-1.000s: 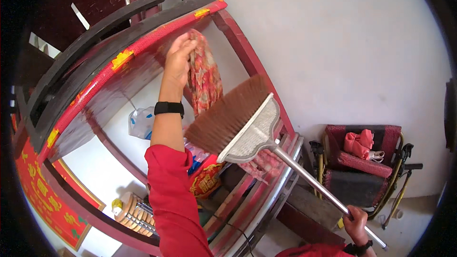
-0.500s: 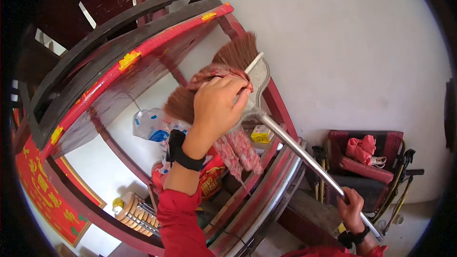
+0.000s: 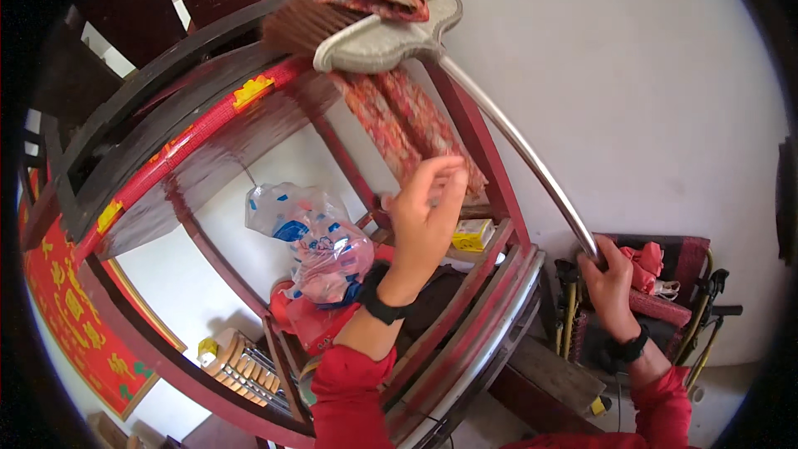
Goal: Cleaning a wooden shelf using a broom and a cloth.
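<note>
My right hand (image 3: 611, 287) is wrapped round the metal handle of a broom (image 3: 528, 150). The broom head, pale grey with brown bristles, is raised at the top edge of a dark wooden frame. A red patterned cloth (image 3: 407, 120) is wound round the bristles, and its two long ends hang below the head. My left hand (image 3: 426, 220) is in front of the lower ends of the cloth, fingers loosely curled and thumb a little apart. Nothing shows in its grasp; whether the fingertips touch the cloth is hard to see.
A red-edged canopy board (image 3: 199, 129) spans the wooden frame. Inside are a clear plastic bag (image 3: 320, 241) and a yellow box (image 3: 473, 234). A folding walker chair (image 3: 657, 316) stands at the right by the white wall. Wooden slats (image 3: 465, 341) run below.
The broom head and cloth have risen up and left, to the canopy edge. My left hand has let go of the wrapped head and is lower. My right hand has moved up with the handle.
</note>
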A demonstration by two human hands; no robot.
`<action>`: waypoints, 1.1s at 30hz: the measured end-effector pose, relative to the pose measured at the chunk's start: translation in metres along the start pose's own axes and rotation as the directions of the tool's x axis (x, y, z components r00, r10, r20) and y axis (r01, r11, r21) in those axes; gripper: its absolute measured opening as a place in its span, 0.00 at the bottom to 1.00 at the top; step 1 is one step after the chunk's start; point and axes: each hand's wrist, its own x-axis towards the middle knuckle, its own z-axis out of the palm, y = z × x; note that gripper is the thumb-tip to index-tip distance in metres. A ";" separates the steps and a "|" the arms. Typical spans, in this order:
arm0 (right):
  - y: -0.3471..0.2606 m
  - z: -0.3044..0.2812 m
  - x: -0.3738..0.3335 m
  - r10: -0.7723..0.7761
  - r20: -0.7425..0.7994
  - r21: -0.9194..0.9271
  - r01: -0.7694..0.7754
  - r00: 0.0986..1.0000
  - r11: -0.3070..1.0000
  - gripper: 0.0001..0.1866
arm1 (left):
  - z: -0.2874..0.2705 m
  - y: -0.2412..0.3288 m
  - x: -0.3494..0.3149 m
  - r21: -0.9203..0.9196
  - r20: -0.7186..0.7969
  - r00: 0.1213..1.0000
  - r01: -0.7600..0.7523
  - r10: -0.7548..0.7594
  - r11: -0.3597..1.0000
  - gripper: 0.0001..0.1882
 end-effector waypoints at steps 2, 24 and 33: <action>-0.008 0.014 0.017 -0.009 0.008 0.001 0.009 1.000 1.000 0.15 | 0.010 -0.006 0.009 -0.193 0.063 0.976 0.217 -0.209 0.957 0.16; -0.010 0.018 0.008 -0.054 0.525 -0.039 0.087 0.850 0.995 0.30 | 0.050 -0.040 0.092 -0.849 -0.052 0.799 0.280 -0.599 0.449 0.10; 0.019 0.028 -0.005 -0.139 0.374 -0.047 0.169 0.917 0.985 0.09 | 0.043 -0.038 0.090 -0.855 -0.091 0.815 0.231 -0.572 0.464 0.08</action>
